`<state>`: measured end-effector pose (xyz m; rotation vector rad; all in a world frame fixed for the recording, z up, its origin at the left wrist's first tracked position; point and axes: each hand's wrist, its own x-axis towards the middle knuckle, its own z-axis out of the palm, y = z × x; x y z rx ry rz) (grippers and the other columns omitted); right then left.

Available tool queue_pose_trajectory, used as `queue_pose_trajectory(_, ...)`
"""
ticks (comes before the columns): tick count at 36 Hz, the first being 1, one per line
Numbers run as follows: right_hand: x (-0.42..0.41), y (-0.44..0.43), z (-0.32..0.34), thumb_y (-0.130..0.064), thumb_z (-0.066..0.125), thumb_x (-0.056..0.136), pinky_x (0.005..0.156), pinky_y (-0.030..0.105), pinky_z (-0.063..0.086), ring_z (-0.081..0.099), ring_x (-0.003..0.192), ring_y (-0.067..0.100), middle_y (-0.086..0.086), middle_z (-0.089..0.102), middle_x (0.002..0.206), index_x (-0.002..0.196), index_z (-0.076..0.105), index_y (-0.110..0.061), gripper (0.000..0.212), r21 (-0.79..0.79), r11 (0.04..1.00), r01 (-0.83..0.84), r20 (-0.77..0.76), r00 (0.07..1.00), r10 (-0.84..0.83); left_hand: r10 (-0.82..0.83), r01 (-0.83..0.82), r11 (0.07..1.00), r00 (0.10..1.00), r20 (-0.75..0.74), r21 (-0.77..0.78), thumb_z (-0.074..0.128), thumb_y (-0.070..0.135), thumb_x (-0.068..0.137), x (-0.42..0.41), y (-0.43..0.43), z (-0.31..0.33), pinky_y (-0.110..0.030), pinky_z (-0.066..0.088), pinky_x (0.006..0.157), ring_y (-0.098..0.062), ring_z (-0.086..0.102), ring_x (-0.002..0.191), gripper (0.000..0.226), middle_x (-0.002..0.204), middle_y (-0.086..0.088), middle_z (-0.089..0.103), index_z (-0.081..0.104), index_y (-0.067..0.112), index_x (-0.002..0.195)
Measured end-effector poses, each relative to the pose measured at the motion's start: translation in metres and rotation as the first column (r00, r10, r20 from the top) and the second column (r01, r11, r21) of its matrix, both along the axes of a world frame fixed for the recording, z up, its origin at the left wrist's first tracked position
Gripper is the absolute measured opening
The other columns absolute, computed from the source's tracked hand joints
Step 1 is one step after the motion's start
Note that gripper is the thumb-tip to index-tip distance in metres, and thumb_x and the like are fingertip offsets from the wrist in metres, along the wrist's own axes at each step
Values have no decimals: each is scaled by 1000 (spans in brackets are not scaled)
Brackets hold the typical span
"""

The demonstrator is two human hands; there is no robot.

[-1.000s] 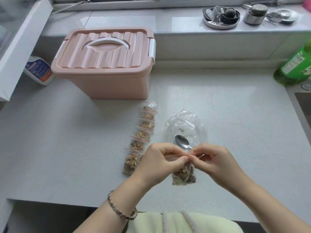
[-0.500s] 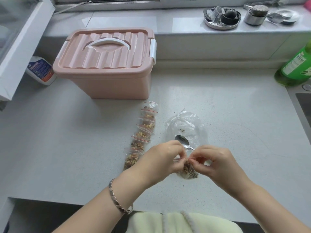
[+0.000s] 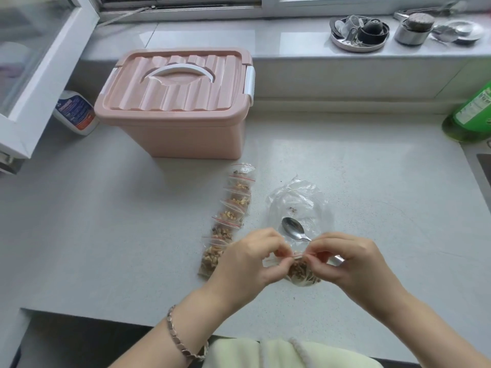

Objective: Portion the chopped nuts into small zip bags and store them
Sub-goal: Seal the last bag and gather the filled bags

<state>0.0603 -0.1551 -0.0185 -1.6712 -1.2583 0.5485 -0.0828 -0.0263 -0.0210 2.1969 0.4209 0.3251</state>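
Note:
My left hand point(image 3: 249, 261) and my right hand point(image 3: 345, 261) both pinch the red-striped top edge of a small zip bag point(image 3: 300, 272) filled with chopped nuts, held just over the counter near its front edge. To the left, several filled small zip bags point(image 3: 231, 216) lie in an overlapping row on the counter. Behind my hands a crumpled, nearly empty clear plastic bag point(image 3: 300, 200) lies flat with a metal spoon point(image 3: 293, 231) on it. A pink storage box point(image 3: 175, 102) with a closed lid and white handle stands at the back left.
A white bottle point(image 3: 75, 112) lies left of the box, beside an open window frame point(image 3: 39, 83). A green bottle point(image 3: 470, 115) stands at the right, by a sink edge point(image 3: 483, 168). Metal dishes point(image 3: 358, 30) and cups sit on the ledge behind.
The small bag has dropped from hanging upright to lying low over the counter, and my fingers have shifted along its top strip. Nothing else has moved.

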Motion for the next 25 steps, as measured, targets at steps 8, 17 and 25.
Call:
queue_pose_trajectory(8,0,5,1,-24,63,74,57,12,47,57,58,2,-13,61,67,68,69,-13,14,29,999,37,-11,999,-37,-95,107,886,994,-49,451,49,26,85,4,10,-3,-19,38,56,-9,46,63,16,70,6,51,53,15,74)
queue_pose_trajectory(17,6,16,9,-26,65,73,58,13,48,60,58,4,-12,65,66,69,69,-21,8,51,997,54,-57,997,-51,-76,46,794,997,25,607,46,24,92,7,23,1,-24,33,57,-15,42,59,28,66,-1,49,51,10,68)
queue_pose_trajectory(25,13,22,16,-24,67,71,56,14,49,61,58,4,-14,66,68,69,69,-28,4,97,994,56,-89,995,-48,-28,-57,841,989,148,539,36,37,99,6,33,11,-21,33,56,-15,42,61,32,66,-1,48,40,17,75)
